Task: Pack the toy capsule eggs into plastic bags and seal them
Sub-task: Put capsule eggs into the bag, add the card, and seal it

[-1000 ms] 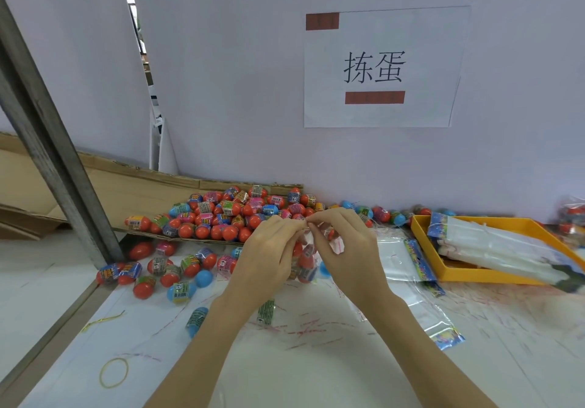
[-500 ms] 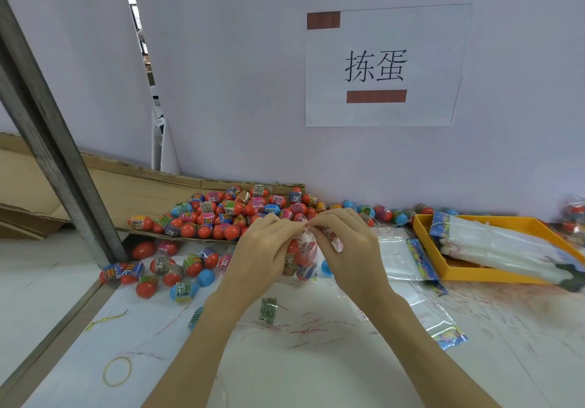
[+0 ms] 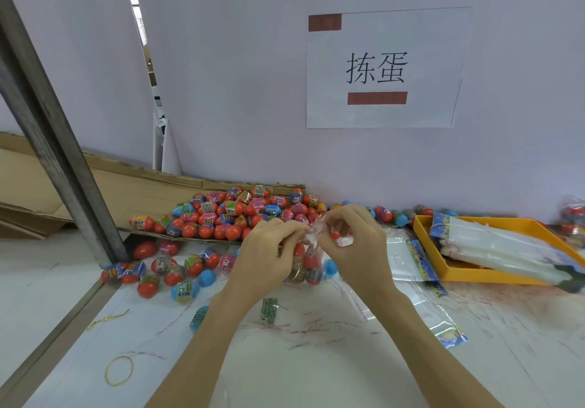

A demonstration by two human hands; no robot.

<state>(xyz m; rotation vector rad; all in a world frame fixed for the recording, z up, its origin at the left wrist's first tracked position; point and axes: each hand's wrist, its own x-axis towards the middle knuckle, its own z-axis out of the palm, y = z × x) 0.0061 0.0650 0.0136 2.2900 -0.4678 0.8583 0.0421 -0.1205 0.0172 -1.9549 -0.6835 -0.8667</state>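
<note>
Both hands meet over the middle of the counter: the left hand and the right hand each pinch the gathered top of a clear bag, the grip of each pressed onto the plastic. The bag hangs between them with several eggs inside, its bottom close to the counter. Loose eggs are heaped just beyond on cardboard, flat bags lie right, beside a yellow tray.

filled bag | clear, eggs inside, upright, top pinched | loose eggs heaped behind
</note>
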